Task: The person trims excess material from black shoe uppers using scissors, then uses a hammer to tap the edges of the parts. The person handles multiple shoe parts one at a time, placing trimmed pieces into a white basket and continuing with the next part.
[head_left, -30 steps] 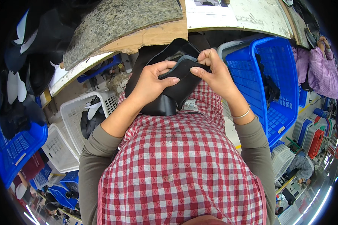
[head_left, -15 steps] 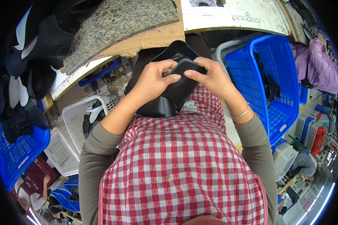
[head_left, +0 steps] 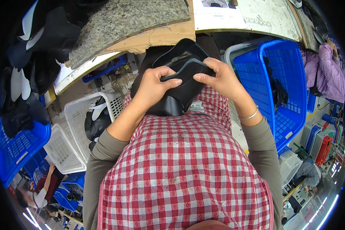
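I log 1 black, wavy-rimmed, leather-like piece (head_left: 188, 85) at the lap of the red-and-white checked cloth apron (head_left: 176, 153), between left hand (head_left: 152, 85) and right hand (head_left: 223, 79), equally near; fingers of each clamped on its rim.

- Two bare hands (head_left: 152, 86)
- One smooth black shoe upper (head_left: 189, 87)
- One red-and-white checked cloth apron (head_left: 180, 161)
- One thin silver-coloured bangle (head_left: 252, 116)
- Two white latticed plastic baskets (head_left: 115, 103), left side
- One person in purple (head_left: 327, 76)
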{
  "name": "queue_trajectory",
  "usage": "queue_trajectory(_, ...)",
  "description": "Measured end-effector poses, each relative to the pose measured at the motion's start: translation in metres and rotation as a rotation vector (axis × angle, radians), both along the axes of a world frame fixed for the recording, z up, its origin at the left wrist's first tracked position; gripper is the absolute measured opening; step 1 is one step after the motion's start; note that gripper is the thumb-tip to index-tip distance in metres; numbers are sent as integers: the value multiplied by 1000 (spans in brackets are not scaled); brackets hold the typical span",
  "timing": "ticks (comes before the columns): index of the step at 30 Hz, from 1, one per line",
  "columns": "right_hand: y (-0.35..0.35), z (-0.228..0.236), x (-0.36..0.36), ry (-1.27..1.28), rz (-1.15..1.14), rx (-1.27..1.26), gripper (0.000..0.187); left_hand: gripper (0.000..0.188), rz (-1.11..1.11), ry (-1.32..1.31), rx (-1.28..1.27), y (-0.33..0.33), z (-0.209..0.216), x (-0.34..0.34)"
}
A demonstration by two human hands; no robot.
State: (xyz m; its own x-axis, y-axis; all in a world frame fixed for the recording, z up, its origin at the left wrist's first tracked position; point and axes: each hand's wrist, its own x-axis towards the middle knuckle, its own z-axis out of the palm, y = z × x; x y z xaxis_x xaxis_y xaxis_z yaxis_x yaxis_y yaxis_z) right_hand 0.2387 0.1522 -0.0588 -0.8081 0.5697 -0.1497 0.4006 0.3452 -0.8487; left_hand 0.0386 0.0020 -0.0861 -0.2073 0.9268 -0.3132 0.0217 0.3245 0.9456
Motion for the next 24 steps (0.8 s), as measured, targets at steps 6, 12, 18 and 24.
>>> queue_trajectory(6, -16, 5, -5, 73, 10, 161, 32, 10, -105, -34, -49, -5, 13, -15)
queue_trajectory(12, -10, 2, -8, 43, 56, 141, 31, 21, -263, -240, 40, 41, 16, -38)
queue_trajectory(18, -15, 0, -6, 82, -25, 149, 33, 25, -358, -429, -210, 67, 15, -50)
queue_trajectory(24, -17, -6, -9, 40, -41, 263, 40, 21, -623, -149, -157, 92, 35, -53)
